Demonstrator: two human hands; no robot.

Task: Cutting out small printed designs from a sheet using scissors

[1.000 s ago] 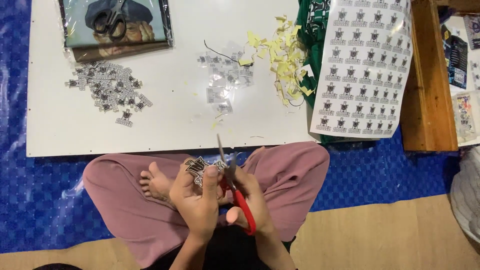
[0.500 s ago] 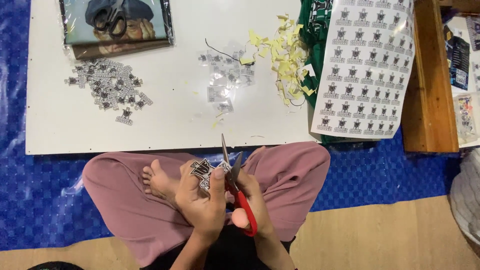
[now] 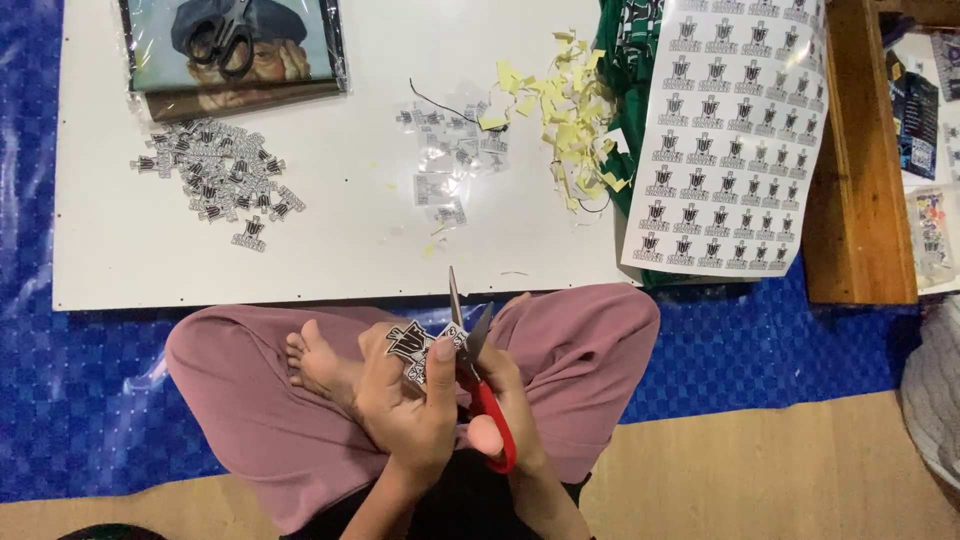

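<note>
Here, my left hand (image 3: pixel 405 415) pinches small black-and-white sticker cutout (image 3: pixel 418 347) between thumb and fingers, over my lap; my right hand (image 3: pixel 505 400) grips red-handled scissors (image 3: pixel 478 385), blades parted, touching cutout's right edge; beyond fingertips, white board (image 3: pixel 340 250); pile of cut stickers (image 3: pixel 215 180) far left of them; uncut sticker sheet (image 3: pixel 730 140) far right; yellow scraps (image 3: pixel 565 110) between.
</note>
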